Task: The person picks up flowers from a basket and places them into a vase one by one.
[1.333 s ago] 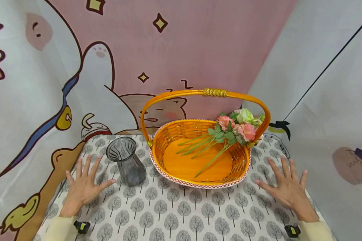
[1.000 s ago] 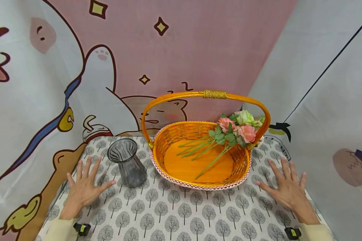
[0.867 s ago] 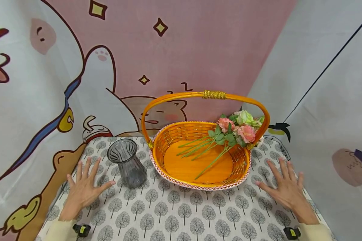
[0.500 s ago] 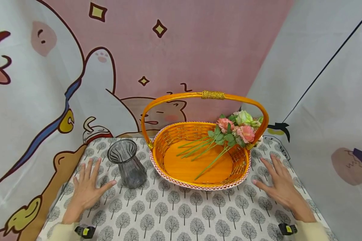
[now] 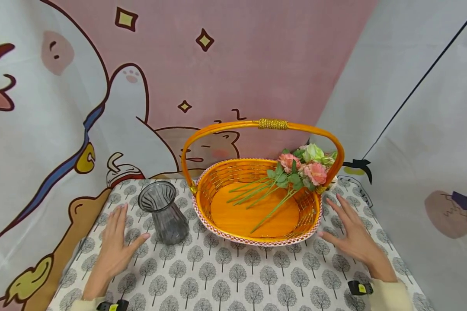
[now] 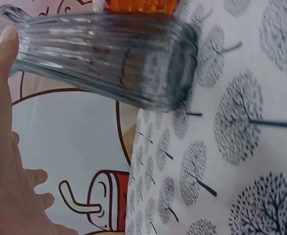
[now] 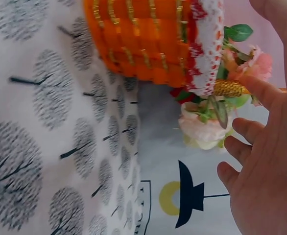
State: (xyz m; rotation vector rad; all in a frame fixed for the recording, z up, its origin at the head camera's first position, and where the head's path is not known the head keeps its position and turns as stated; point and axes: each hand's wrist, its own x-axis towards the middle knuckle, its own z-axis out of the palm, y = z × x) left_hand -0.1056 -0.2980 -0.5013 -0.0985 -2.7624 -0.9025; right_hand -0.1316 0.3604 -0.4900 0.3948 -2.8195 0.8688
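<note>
A ribbed grey glass vase (image 5: 167, 216) stands on the left of the table. My left hand (image 5: 114, 248) is beside it, thumb toward the glass, fingers straight and holding nothing; a gap shows between them in the head view. At the centre sits an orange woven basket (image 5: 218, 224) with a tall arched handle (image 5: 272, 124) bound in gold cord. Pink and pale green flowers (image 5: 315, 172) lie over its right rim, stems (image 5: 272, 214) pointing into the basket. Just right of the basket, my right hand (image 5: 354, 237) is spread with nothing in it. Its fingers (image 7: 246, 129) appear near the blooms in the right wrist view.
A cloth printed with grey trees (image 5: 237, 276) covers the table. Behind it hangs a pink cartoon curtain (image 5: 280, 60), and a pale curtain (image 5: 420, 172) runs along the right side. Dark wrist straps (image 5: 359, 287) sit at both sleeves.
Both hands have turned from palm-down to more edge-on, their fingers drawing together. The right hand has moved left toward the basket. Vase, basket and flowers stay put.
</note>
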